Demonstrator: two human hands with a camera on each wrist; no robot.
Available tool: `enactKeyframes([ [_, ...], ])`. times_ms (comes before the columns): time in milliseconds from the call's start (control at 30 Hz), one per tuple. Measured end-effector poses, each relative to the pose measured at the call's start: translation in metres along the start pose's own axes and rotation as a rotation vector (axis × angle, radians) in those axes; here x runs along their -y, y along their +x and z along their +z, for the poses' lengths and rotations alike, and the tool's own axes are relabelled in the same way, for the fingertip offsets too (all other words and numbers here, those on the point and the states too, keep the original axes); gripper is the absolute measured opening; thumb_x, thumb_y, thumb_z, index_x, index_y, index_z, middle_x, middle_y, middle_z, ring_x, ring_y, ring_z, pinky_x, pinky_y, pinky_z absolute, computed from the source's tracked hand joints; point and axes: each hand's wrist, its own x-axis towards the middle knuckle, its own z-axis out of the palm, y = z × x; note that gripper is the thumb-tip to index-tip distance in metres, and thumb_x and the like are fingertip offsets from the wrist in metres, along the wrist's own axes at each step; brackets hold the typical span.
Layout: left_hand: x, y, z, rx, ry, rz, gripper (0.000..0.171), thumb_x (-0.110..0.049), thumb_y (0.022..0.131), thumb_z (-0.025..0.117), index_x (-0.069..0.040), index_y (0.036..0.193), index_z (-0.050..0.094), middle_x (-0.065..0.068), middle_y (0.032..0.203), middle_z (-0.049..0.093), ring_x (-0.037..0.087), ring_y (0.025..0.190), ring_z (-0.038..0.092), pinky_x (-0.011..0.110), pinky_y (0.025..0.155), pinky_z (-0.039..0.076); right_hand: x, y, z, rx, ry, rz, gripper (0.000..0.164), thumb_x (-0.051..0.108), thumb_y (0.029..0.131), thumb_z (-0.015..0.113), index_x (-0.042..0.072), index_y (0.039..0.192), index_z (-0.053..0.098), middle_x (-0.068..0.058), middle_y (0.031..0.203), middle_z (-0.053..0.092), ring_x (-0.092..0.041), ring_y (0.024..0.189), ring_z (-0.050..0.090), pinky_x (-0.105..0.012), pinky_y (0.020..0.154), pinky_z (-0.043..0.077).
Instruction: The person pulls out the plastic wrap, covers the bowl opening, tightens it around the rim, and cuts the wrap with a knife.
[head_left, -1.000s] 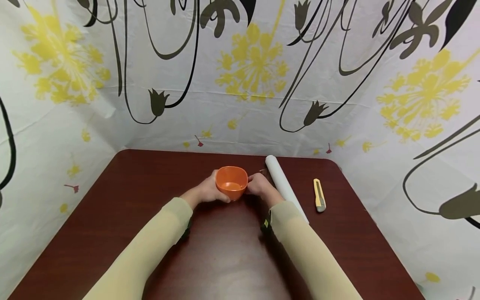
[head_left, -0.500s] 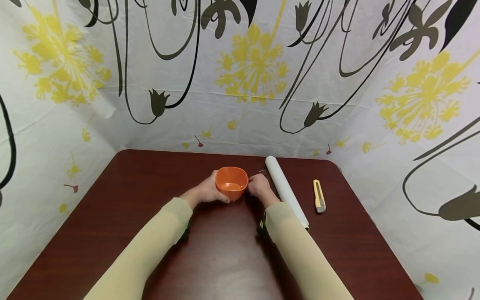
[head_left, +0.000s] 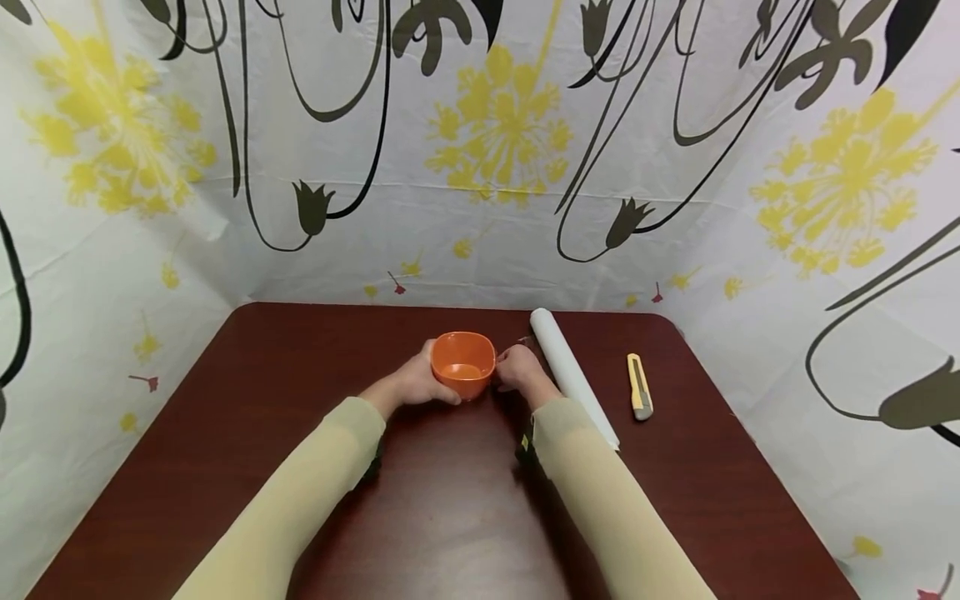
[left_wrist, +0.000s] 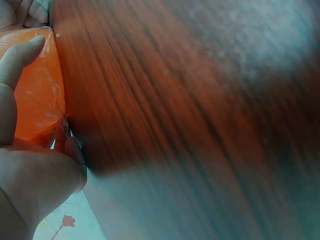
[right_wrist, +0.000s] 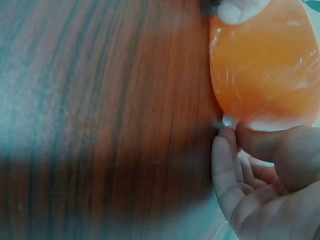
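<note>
An orange bowl (head_left: 462, 365) sits at the far middle of the table. Clear plastic film (right_wrist: 228, 121) clings to it, with wrinkles visible in both wrist views. My left hand (head_left: 415, 380) grips the bowl from its left side, the thumb lying along the near wall. On the other side, my right hand (head_left: 521, 372) pinches a gathered bit of the film between thumb and index finger, close to the bowl's base. The remaining right fingers (right_wrist: 245, 172) are curled in. The film's edge behind the right hand is hard to make out in the head view.
A white roll (head_left: 573, 379) lies slanted just right of my right hand. Farther right is a yellow box cutter (head_left: 639, 387). The dark brown table (head_left: 322, 358) ends at the back against a patterned cloth wall (head_left: 420, 208).
My right forearm has shifted slightly left, with the hand staying at the bowl's right side. The bowl and my left hand hold their position.
</note>
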Motion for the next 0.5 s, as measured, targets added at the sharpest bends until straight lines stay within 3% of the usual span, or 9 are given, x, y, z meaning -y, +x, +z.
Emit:
enactKeyframes([
  [167, 0.001, -0.001, 0.001, -0.003, -0.008, -0.009, 0.120, -0.015, 0.075, 0.102, -0.007, 0.166, 0.025, 0.019, 0.161, 0.050, 0.037, 0.145, 0.054, 0.056, 0.125, 0.045, -0.005, 0.003, 0.002, -0.030, 0.106, 0.049, 0.021, 0.003, 0.106, 0.062, -0.004, 0.109, 0.081, -0.020, 0.110, 0.080, -0.020, 0.083, 0.080, -0.033, 0.077, 0.068],
  [333, 0.000, -0.001, 0.000, 0.000, 0.014, -0.008, 0.119, -0.018, 0.075, 0.102, -0.008, 0.166, 0.026, 0.018, 0.159, 0.052, 0.037, 0.143, 0.055, 0.056, 0.126, 0.044, -0.005, -0.002, 0.001, -0.026, 0.017, -0.040, 0.023, 0.005, 0.101, 0.065, -0.002, 0.114, 0.082, -0.016, 0.109, 0.081, -0.016, 0.081, 0.077, -0.030, 0.077, 0.067],
  [500, -0.001, -0.002, 0.000, -0.002, 0.039, -0.018, 0.119, -0.022, 0.075, 0.102, -0.009, 0.166, 0.026, 0.018, 0.159, 0.053, 0.037, 0.143, 0.055, 0.057, 0.127, 0.043, -0.004, -0.007, -0.010, 0.136, -0.082, -0.172, 0.034, 0.004, 0.090, 0.072, -0.002, 0.123, 0.079, -0.008, 0.092, 0.076, -0.014, 0.079, 0.067, -0.027, 0.077, 0.061],
])
